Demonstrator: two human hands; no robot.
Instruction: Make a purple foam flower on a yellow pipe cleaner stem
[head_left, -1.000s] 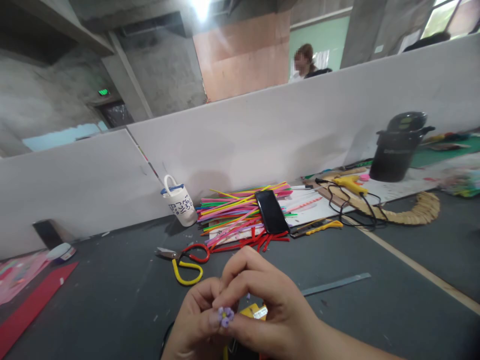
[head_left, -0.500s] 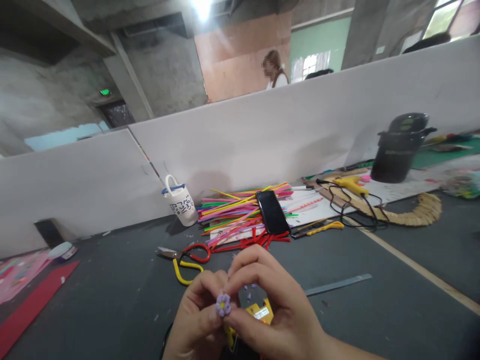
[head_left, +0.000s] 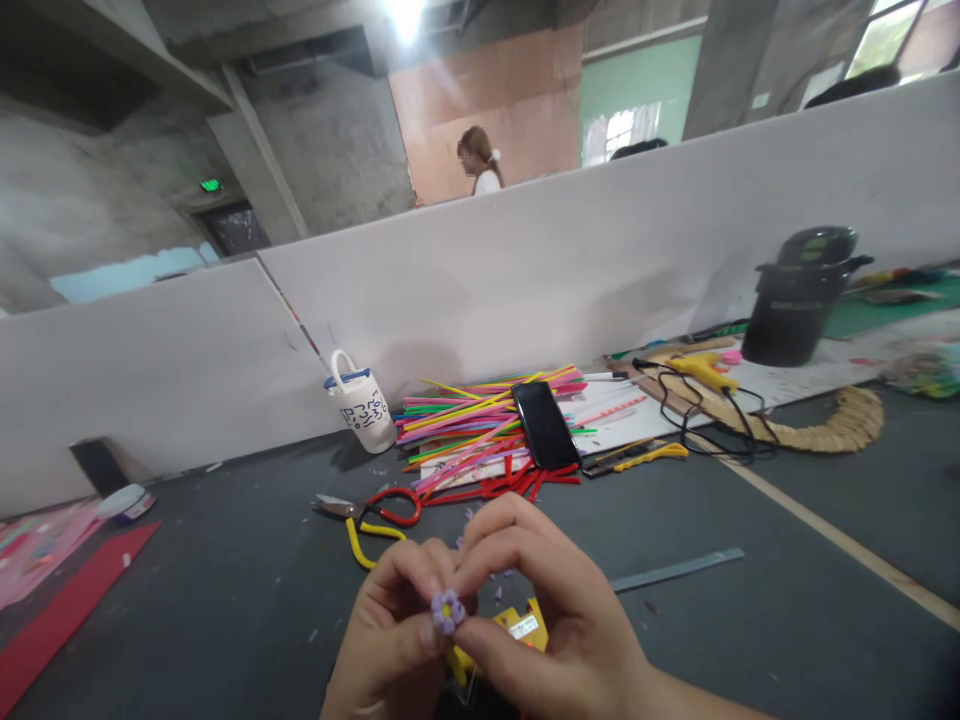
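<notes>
Over a yellow thing [head_left: 512, 618] with a label [head_left: 523, 627], left hand [head_left: 397, 625] and right hand [head_left: 551, 590] pinch a purple flower [head_left: 448, 611] between fingertips [head_left: 429, 633]. Cup [head_left: 367, 420] and pot [head_left: 791, 315] bear lettering [head_left: 365, 412] too blurred to read; contents hidden.

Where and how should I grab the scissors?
I'd take the red handle, coming from the right: the scissors lie flat with their blades pointing left, so that side keeps your fingers off the edges. The yellow handle looks harder to grip, since your left hand partly hides it.
</notes>
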